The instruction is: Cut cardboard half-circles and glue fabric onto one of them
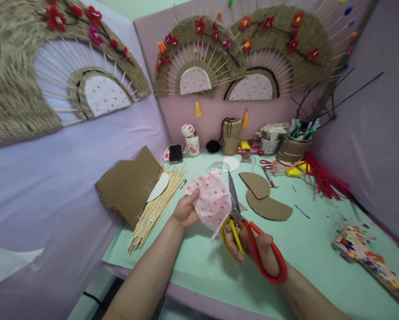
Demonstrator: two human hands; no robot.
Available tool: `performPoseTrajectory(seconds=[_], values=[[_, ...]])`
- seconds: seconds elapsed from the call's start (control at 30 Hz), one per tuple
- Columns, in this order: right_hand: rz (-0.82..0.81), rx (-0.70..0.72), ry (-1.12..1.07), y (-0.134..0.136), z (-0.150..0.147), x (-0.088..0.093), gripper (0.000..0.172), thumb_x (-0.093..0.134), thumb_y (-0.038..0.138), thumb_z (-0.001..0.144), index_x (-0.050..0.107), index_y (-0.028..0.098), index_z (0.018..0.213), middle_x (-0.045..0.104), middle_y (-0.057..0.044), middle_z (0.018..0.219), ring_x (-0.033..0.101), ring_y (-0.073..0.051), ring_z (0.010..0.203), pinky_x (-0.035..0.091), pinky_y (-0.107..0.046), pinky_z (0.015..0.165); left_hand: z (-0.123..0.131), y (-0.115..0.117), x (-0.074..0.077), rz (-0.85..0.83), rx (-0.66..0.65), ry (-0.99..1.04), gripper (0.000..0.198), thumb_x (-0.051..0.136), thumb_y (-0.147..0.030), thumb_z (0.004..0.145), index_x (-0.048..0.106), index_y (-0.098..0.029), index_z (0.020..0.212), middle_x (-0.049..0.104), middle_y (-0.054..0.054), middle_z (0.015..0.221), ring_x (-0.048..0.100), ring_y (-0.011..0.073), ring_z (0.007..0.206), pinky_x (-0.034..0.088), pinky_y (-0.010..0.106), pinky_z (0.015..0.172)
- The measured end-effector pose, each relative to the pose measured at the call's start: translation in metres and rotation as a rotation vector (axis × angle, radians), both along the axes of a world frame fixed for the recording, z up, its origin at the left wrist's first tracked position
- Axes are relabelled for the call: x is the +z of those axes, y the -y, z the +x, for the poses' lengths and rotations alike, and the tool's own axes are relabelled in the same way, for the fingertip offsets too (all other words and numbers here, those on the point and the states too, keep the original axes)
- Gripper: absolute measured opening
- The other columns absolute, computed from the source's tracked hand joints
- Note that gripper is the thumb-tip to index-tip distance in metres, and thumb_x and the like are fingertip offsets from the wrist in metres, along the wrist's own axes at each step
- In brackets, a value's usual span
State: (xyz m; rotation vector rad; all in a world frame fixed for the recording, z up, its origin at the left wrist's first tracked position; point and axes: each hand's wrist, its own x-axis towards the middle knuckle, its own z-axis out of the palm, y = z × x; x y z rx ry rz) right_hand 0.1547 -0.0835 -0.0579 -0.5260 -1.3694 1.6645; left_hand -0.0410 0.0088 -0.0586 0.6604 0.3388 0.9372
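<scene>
My left hand (186, 208) pinches the left edge of a pink cloth (213, 195) printed with small red flowers, thumb on top. The cloth is held up above the table, and a narrow strip dangles from its lower edge. In my right hand (253, 244) is a pair of scissors (235, 206) with one red and one yellow handle loop. Their blades point away from me, right at the cloth's right edge. Whether the blades are biting into the cloth I cannot tell. Beyond the blades lie a white paper piece (232, 163) and a clear protractor (219, 166).
Cut cardboard shapes (269, 204) lie right of the scissors. Bundled bamboo sticks (156, 209) and a cardboard sheet (129, 182) are at left. Twine (232, 135), a pen pot (294, 144) and red pipe cleaners (322, 175) sit farther back. Twine-covered fans (199, 58) hang behind.
</scene>
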Motion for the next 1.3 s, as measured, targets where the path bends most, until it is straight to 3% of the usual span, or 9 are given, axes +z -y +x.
performPoseTrajectory(seconds=[0.27, 0.5, 0.67, 0.87, 1.3], values=[[-0.036, -0.081, -0.053, 0.0, -0.005, 0.005, 0.073, 0.036, 0.091, 0.063, 0.046, 0.022, 0.085, 0.042, 0.007, 0.048, 0.031, -0.009, 0.037, 0.03, -0.024, 0.039, 0.002, -0.002, -0.005, -0.024, -0.014, 0.019, 0.036, 0.05, -0.028, 0.091, 0.061, -0.009, 0.119, 0.068, 0.017, 0.117, 0.051, 0.0301, 0.127, 0.029, 0.046, 0.112], [-0.09, -0.119, -0.001, 0.001, -0.003, 0.006, 0.064, 0.042, 0.086, 0.068, 0.047, 0.022, 0.074, 0.037, 0.009, 0.037, 0.026, -0.007, 0.028, 0.023, -0.021, 0.031, -0.004, -0.003, -0.002, -0.049, -0.009, -0.031, 0.036, 0.05, -0.026, 0.091, 0.06, -0.008, 0.121, 0.069, 0.016, 0.115, 0.054, 0.0294, 0.124, 0.031, 0.045, 0.111], [-0.108, -0.144, 0.038, 0.003, -0.003, 0.002, 0.062, 0.043, 0.084, 0.071, 0.045, 0.022, 0.07, 0.035, 0.01, 0.036, 0.025, -0.006, 0.028, 0.023, -0.019, 0.03, -0.005, -0.003, 0.002, -0.033, -0.001, -0.031, 0.032, 0.052, -0.025, 0.09, 0.064, -0.007, 0.114, 0.071, 0.016, 0.109, 0.056, 0.0292, 0.121, 0.033, 0.045, 0.11], [-0.07, -0.105, 0.049, 0.003, -0.003, 0.003, 0.072, 0.037, 0.091, 0.063, 0.047, 0.021, 0.077, 0.041, 0.008, 0.045, 0.03, -0.006, 0.034, 0.027, -0.02, 0.034, -0.008, -0.003, 0.001, -0.045, 0.019, -0.048, 0.038, 0.052, -0.025, 0.09, 0.058, -0.008, 0.123, 0.068, 0.017, 0.116, 0.054, 0.0298, 0.123, 0.034, 0.046, 0.11], [-0.042, -0.055, 0.064, 0.001, -0.002, 0.006, 0.076, 0.033, 0.093, 0.061, 0.048, 0.021, 0.079, 0.044, 0.006, 0.045, 0.034, -0.008, 0.037, 0.029, -0.022, 0.039, -0.01, -0.003, -0.005, -0.003, -0.021, -0.084, 0.027, 0.059, -0.023, 0.085, 0.067, -0.011, 0.108, 0.073, 0.015, 0.105, 0.059, 0.0304, 0.117, 0.037, 0.045, 0.107]])
